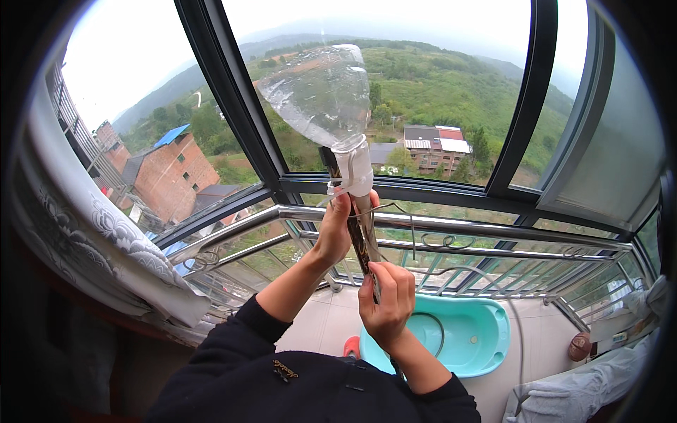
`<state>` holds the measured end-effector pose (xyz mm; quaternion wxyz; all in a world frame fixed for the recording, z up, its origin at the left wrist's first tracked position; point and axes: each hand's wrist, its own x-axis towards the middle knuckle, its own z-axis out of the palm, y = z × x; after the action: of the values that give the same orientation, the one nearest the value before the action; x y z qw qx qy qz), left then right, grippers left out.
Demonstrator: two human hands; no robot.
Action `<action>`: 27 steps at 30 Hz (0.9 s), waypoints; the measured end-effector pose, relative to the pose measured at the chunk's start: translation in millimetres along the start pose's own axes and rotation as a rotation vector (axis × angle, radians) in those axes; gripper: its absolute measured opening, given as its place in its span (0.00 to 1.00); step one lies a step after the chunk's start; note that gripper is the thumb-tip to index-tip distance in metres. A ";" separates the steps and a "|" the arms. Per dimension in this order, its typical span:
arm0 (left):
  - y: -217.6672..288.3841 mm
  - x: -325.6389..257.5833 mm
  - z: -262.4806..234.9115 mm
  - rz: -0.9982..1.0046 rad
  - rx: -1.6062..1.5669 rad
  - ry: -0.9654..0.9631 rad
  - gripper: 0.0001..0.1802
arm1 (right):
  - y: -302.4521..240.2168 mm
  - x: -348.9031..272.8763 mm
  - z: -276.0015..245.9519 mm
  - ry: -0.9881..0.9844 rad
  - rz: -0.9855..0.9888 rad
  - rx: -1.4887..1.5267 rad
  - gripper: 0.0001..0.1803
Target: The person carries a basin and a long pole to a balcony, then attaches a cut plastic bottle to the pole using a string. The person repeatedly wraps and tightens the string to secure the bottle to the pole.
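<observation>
A cut clear plastic bottle [321,95] sits neck down on top of a long shiny pole [362,243]. White wrapping [356,169] and a thin tie surround the joint between them. My left hand [333,231] is closed round the pole just below the wrapping, thumb pointing up. Lower down, the fingers of my right hand [389,299] pinch the pole; whether they also hold a wire is hidden. A thin grey wire [400,206] sticks out from the pole to the right and bends down past the railing.
A metal railing [451,225] runs in front of me, with dark-framed windows [511,106] behind it. On the tiled floor stands a turquoise baby bathtub [486,338], a grey cable or hose passing by it. A patterned curtain [113,233] hangs left; covered items [585,388] lie lower right.
</observation>
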<state>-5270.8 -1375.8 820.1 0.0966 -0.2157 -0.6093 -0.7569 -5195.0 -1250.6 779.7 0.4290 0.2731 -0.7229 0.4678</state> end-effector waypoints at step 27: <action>19.7 -2.4 12.0 0.077 0.036 0.160 0.41 | 46.2 64.0 -24.8 0.354 0.673 0.921 0.12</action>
<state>-5258.1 -1369.2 838.4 0.1779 -0.1759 -0.6043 -0.7565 -5253.6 -1208.5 820.2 0.2083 0.1048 -0.4099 0.8818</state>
